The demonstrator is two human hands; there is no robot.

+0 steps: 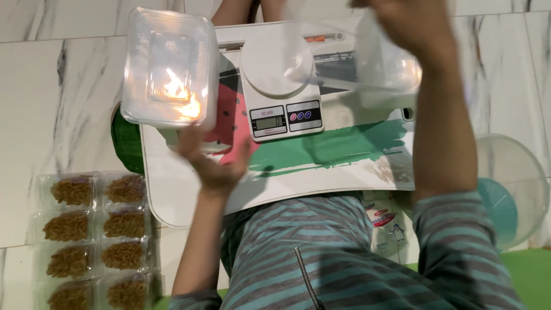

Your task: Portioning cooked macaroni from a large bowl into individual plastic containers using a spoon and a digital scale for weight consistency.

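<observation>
Clear containers held up over a kitchen scale

Nearest, packed trays of brown pasta (94, 238) are laid on the floor by the striped sleeves. A white scale (281, 86) is set on a lap tray (321, 166). An upturned clear container (169, 69) is propped on the spread left hand (209, 161). The right hand (404, 23), cut off at the top edge, is closed on a blurred clear tub (379, 69).

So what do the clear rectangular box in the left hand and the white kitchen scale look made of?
The clear rectangular box, resting on the left hand, looks like thin glossy plastic: translucent, with bright glare spots. The white kitchen scale seems to be smooth hard plastic with a round matte platform, though a glass or metal top can't be ruled out.
</observation>
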